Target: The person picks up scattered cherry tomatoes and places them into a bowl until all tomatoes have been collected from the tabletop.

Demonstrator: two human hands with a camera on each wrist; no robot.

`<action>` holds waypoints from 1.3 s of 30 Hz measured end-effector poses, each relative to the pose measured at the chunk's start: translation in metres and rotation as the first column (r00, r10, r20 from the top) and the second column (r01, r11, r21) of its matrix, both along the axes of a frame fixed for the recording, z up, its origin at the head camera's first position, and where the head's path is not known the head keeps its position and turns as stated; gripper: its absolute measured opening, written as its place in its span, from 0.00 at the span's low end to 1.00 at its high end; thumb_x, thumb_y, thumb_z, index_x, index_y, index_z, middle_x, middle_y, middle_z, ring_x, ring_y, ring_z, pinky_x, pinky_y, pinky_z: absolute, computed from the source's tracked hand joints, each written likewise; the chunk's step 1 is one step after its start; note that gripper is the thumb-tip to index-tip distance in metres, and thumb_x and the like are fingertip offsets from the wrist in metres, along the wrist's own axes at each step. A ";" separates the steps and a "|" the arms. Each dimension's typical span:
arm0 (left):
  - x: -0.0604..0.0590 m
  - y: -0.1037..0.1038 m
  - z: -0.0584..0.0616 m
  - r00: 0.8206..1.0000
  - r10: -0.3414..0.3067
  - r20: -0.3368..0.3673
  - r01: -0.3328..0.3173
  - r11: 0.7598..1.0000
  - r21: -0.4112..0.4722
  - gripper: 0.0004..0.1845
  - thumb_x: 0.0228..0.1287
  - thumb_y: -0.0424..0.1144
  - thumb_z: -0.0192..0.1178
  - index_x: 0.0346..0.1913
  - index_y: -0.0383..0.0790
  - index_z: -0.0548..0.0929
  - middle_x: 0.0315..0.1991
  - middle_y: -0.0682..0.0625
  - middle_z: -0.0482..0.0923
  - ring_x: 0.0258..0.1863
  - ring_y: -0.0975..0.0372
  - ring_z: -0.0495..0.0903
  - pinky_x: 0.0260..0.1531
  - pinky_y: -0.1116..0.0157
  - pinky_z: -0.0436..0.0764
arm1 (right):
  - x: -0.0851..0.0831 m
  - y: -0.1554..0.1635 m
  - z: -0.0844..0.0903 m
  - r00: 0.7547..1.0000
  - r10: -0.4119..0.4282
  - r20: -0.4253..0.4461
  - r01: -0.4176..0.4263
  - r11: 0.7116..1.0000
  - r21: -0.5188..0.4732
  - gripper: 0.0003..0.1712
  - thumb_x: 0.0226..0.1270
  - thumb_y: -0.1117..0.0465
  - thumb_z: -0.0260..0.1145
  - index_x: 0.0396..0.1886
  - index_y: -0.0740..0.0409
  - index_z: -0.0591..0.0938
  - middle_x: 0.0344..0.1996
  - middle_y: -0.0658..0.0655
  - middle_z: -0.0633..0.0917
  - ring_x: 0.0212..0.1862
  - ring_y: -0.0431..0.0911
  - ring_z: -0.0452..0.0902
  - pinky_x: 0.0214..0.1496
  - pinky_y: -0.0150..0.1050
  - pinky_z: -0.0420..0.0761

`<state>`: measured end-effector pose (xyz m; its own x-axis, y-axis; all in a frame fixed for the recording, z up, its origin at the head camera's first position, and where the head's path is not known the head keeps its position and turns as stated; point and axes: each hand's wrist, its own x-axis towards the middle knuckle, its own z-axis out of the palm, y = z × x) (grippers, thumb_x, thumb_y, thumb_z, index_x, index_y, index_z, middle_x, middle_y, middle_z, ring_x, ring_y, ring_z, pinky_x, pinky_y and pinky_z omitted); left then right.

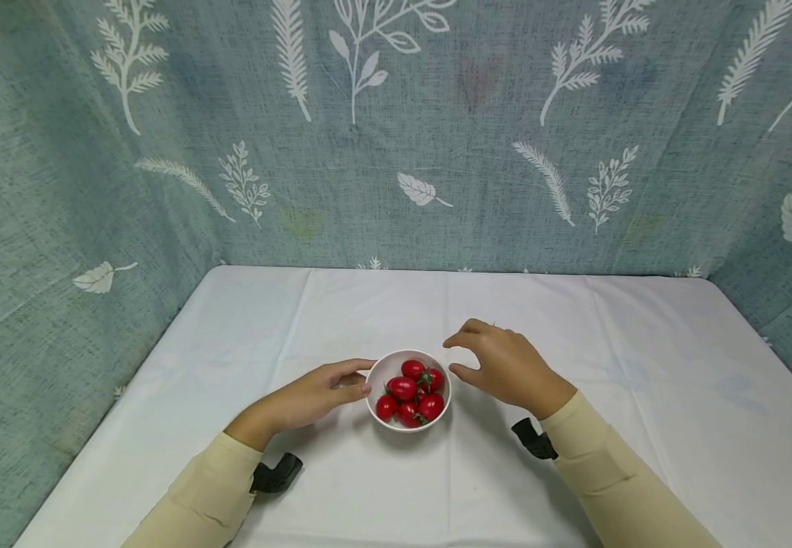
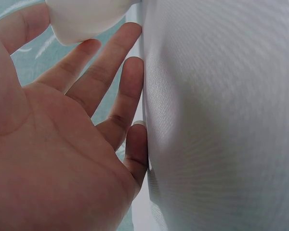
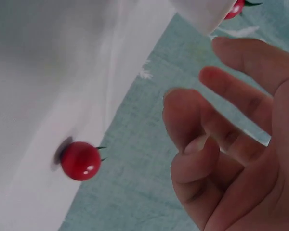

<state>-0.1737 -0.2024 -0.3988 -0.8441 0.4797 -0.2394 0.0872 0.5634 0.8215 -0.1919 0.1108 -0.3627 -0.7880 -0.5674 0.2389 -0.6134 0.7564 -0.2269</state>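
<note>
A white bowl [image 1: 371, 411] filled with several red cherry tomatoes [image 1: 403, 388] with green stems stands on the cloth. At its left side is my left hand [image 1: 310, 396], thumb tip and index finger touching the bowl wall, fingers mostly straight. In the left wrist view the other fingers spread below the white bowl [image 2: 86, 19], edge-on to the cloth. My right hand [image 1: 505, 365] hovers just right of the bowl, fingers loosely bent, holding nothing. A single cherry tomato [image 3: 81, 160] lies on the cloth near it in the right wrist view; the hand mostly hides it in the head view.
A white cloth [image 1: 341, 304] with fold creases covers the table. Green-blue curtains [image 1: 368, 190] with white leaf prints hang behind it and along both sides. Black wrist mounts [image 1: 277, 473] sit on both beige sleeves.
</note>
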 end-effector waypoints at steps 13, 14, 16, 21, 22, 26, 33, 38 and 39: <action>0.000 0.000 0.000 1.000 -0.004 0.003 0.004 1.000 0.008 0.28 0.74 0.53 0.55 0.73 0.50 0.70 0.57 0.49 0.81 0.62 0.54 0.75 0.64 0.44 0.69 | -0.017 0.017 -0.008 0.988 -0.145 0.046 0.146 0.989 -0.035 0.19 0.60 0.58 0.75 0.51 0.54 0.87 0.43 0.55 0.85 0.32 0.41 0.75 0.30 0.37 0.76; 0.001 0.000 0.000 1.000 -0.005 0.003 0.005 1.000 0.009 0.28 0.74 0.53 0.55 0.73 0.50 0.70 0.57 0.49 0.81 0.62 0.54 0.75 0.64 0.44 0.69 | -0.018 0.018 -0.009 0.987 -0.155 0.052 0.157 0.987 -0.040 0.19 0.60 0.58 0.75 0.51 0.54 0.87 0.43 0.55 0.85 0.32 0.41 0.75 0.30 0.37 0.76; 0.001 0.000 0.001 1.000 -0.006 0.002 0.006 1.000 0.009 0.28 0.74 0.52 0.55 0.72 0.50 0.70 0.57 0.49 0.81 0.62 0.54 0.75 0.64 0.44 0.69 | -0.020 0.020 -0.009 0.983 -0.172 0.059 0.174 0.984 -0.045 0.19 0.60 0.59 0.74 0.51 0.54 0.87 0.43 0.56 0.85 0.32 0.42 0.75 0.31 0.39 0.77; 0.000 0.000 0.001 1.000 -0.007 0.000 0.007 1.000 0.002 0.27 0.75 0.53 0.55 0.73 0.50 0.70 0.57 0.50 0.81 0.62 0.54 0.75 0.64 0.44 0.69 | -0.024 0.025 -0.012 0.977 -0.204 0.059 0.207 0.977 -0.048 0.19 0.60 0.60 0.74 0.52 0.55 0.86 0.46 0.58 0.84 0.35 0.46 0.80 0.35 0.44 0.82; 0.000 0.000 0.001 1.000 -0.008 -0.001 0.008 1.000 0.001 0.28 0.75 0.53 0.55 0.73 0.50 0.70 0.57 0.50 0.81 0.62 0.54 0.75 0.64 0.44 0.69 | -0.024 0.025 -0.012 0.976 -0.211 0.058 0.214 0.976 -0.045 0.20 0.60 0.60 0.74 0.53 0.55 0.86 0.46 0.58 0.84 0.36 0.47 0.81 0.35 0.44 0.82; 0.000 0.000 0.000 1.000 -0.008 0.000 0.008 1.000 0.001 0.28 0.74 0.54 0.55 0.73 0.51 0.70 0.57 0.50 0.81 0.62 0.55 0.75 0.64 0.44 0.69 | -0.026 0.027 -0.014 0.966 -0.252 0.066 0.254 0.967 -0.030 0.20 0.60 0.58 0.74 0.53 0.55 0.86 0.46 0.59 0.84 0.35 0.49 0.82 0.35 0.46 0.83; -0.001 0.000 -0.001 1.000 -0.004 0.001 0.004 1.000 -0.005 0.28 0.74 0.54 0.55 0.73 0.52 0.69 0.57 0.50 0.81 0.62 0.55 0.75 0.64 0.44 0.70 | -0.031 0.031 -0.017 0.945 -0.313 0.093 0.314 0.949 0.000 0.19 0.61 0.57 0.74 0.52 0.54 0.86 0.46 0.60 0.84 0.33 0.51 0.81 0.31 0.48 0.81; 0.000 -0.001 -0.001 1.000 -0.010 -0.003 0.010 1.000 -0.001 0.28 0.74 0.54 0.55 0.73 0.51 0.69 0.57 0.50 0.81 0.61 0.55 0.75 0.63 0.45 0.70 | -0.033 0.033 -0.019 0.939 -0.323 0.117 0.323 0.946 0.020 0.21 0.60 0.57 0.75 0.54 0.55 0.86 0.45 0.61 0.84 0.34 0.52 0.82 0.33 0.48 0.82; 0.000 -0.001 0.000 1.000 -0.010 -0.003 0.010 1.000 -0.001 0.28 0.74 0.54 0.55 0.73 0.51 0.69 0.57 0.50 0.81 0.61 0.56 0.75 0.63 0.45 0.70 | -0.033 0.034 -0.020 0.938 -0.323 0.122 0.323 0.946 0.026 0.22 0.60 0.57 0.75 0.54 0.55 0.86 0.45 0.61 0.84 0.35 0.52 0.82 0.34 0.49 0.82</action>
